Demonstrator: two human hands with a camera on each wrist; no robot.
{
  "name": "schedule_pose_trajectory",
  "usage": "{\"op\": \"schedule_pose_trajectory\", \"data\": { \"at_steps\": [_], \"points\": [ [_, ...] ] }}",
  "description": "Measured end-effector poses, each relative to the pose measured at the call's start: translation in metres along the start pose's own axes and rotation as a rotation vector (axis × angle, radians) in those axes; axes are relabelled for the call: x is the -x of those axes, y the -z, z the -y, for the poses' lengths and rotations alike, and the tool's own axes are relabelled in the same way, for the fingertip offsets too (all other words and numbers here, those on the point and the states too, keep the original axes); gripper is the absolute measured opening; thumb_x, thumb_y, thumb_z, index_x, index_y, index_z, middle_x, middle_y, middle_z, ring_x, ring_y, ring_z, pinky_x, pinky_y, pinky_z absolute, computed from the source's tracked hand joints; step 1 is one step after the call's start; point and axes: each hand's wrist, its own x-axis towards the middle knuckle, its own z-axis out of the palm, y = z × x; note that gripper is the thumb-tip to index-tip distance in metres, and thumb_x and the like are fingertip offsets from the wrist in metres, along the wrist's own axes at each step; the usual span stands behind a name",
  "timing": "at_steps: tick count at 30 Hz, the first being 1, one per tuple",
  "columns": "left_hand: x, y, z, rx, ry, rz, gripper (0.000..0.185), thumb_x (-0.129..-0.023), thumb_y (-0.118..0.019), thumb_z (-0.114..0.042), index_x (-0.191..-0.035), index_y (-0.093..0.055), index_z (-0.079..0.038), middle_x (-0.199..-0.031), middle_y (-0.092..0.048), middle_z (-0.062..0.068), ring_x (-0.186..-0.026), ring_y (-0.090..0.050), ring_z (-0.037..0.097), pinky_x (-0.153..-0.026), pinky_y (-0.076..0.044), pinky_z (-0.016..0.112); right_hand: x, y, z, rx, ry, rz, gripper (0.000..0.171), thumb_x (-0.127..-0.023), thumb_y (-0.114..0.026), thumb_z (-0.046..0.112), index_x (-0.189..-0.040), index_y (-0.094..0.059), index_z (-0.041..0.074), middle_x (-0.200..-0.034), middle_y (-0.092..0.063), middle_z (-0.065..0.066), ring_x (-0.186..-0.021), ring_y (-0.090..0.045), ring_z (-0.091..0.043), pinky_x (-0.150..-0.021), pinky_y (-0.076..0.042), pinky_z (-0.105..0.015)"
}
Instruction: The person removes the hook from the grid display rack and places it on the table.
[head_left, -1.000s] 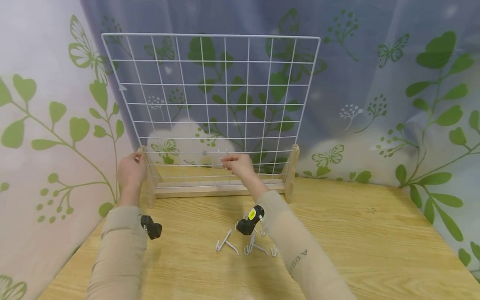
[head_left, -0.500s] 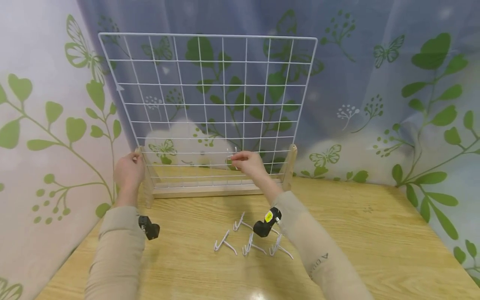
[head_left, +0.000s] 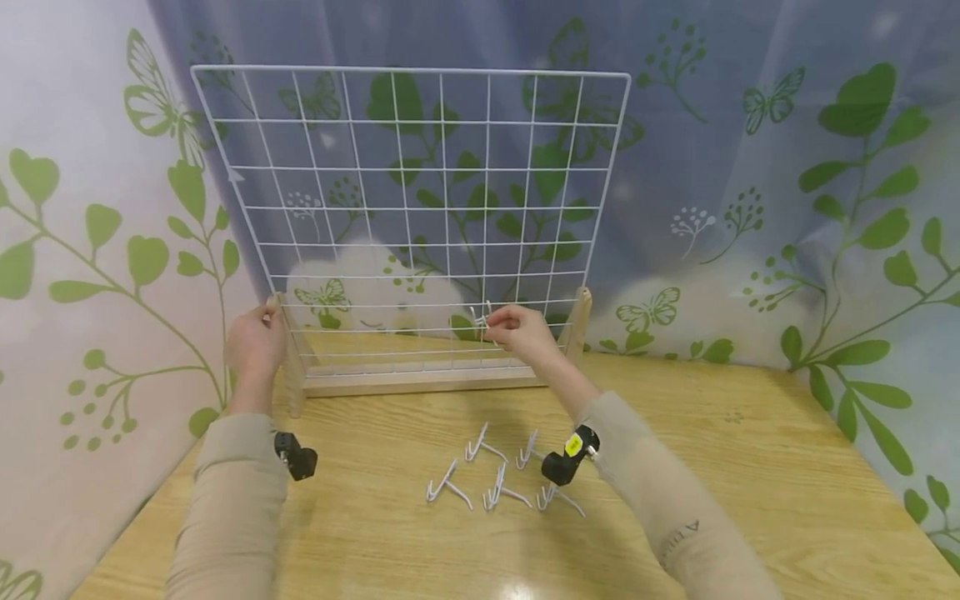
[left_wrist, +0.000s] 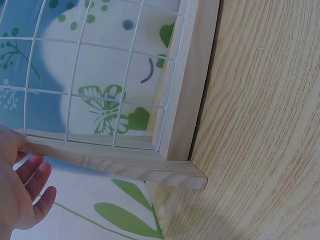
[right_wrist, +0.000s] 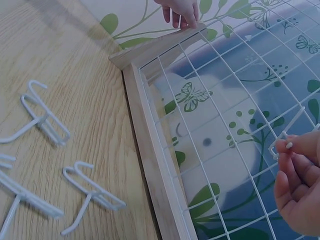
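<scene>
A white wire grid panel (head_left: 408, 70) stands upright in a wooden stand (head_left: 420, 385). My left hand (head_left: 257, 343) pinches the top of the stand's left post (left_wrist: 135, 167); in the left wrist view its other fingers curl loosely off the wood. With thumb and forefinger, my right hand (head_left: 525, 333) holds a white wire hook (right_wrist: 294, 121) at the grid's lower right part. The hook's prongs point up by the wires, and the fingers partly cover it. Whether it is hung on a wire, I cannot tell.
Several loose white hooks (head_left: 448, 485) lie on the wood-grain table (head_left: 697, 467) before the stand, one partly behind the right wrist camera (head_left: 572, 454). A patterned curtain (head_left: 712, 275) hangs close behind the grid.
My right hand has moved to the right along the grid's lower part, carrying the hook. The left hand stays on the post. More of the loose hooks are now uncovered.
</scene>
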Motion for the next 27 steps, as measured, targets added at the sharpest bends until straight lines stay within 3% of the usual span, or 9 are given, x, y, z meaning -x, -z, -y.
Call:
{"op": "schedule_pose_trajectory", "data": {
  "at_steps": [5,9,16,21,27],
  "points": [
    [0.0,0.0,0.0,-0.002,0.001,-0.005,0.039,-0.097,-0.038,-0.025,-0.123,-0.056,-0.002,-0.105,-0.061,0.021,-0.092,-0.056,0.038,-0.072,-0.043,0.048,0.007,0.013,-0.007,0.016,0.028,0.013,0.025,-0.084,-0.066,0.006,-0.106,-0.061,-0.004,-0.086,-0.065,-0.009,-0.08,-0.059,-0.02,-0.08,-0.049,-0.043],
    [-0.001,0.0,0.0,0.001,0.001,0.0,0.04,-0.097,-0.038,-0.025,-0.124,-0.056,-0.002,-0.106,-0.061,0.022,-0.093,-0.056,0.038,-0.073,-0.044,0.048,0.012,0.025,-0.013,0.02,0.049,0.027,0.025,-0.084,-0.065,0.007,-0.106,-0.061,-0.004,-0.086,-0.065,-0.009,-0.086,-0.06,-0.026,-0.078,-0.05,-0.037],
    [-0.001,-0.001,-0.001,-0.003,-0.014,-0.014,0.039,-0.097,-0.038,-0.024,-0.121,-0.057,0.0,-0.105,-0.062,0.022,-0.093,-0.057,0.039,-0.073,-0.044,0.049,0.025,0.046,-0.02,0.057,0.055,0.013,0.024,-0.085,-0.065,0.005,-0.105,-0.06,-0.006,-0.091,-0.066,-0.014,-0.084,-0.06,-0.022,-0.073,-0.046,-0.025],
    [0.0,-0.001,-0.001,-0.001,-0.01,-0.006,0.039,-0.097,-0.038,-0.025,-0.121,-0.057,-0.001,-0.106,-0.061,0.022,-0.094,-0.057,0.039,-0.074,-0.044,0.048,0.037,0.063,-0.033,0.062,0.056,0.038,0.023,-0.085,-0.063,0.002,-0.105,-0.06,-0.009,-0.095,-0.066,-0.018,-0.084,-0.062,-0.019,-0.077,-0.047,-0.027],
    [-0.001,-0.002,0.0,-0.012,-0.016,-0.011,0.038,-0.097,-0.038,-0.024,-0.119,-0.058,-0.001,-0.106,-0.062,0.022,-0.095,-0.057,0.039,-0.076,-0.044,0.049,0.053,0.083,-0.048,0.078,0.034,0.062,0.026,-0.085,-0.064,0.004,-0.108,-0.06,-0.009,-0.091,-0.067,-0.012,-0.082,-0.061,-0.011,-0.085,-0.045,-0.034]
  ]
}}
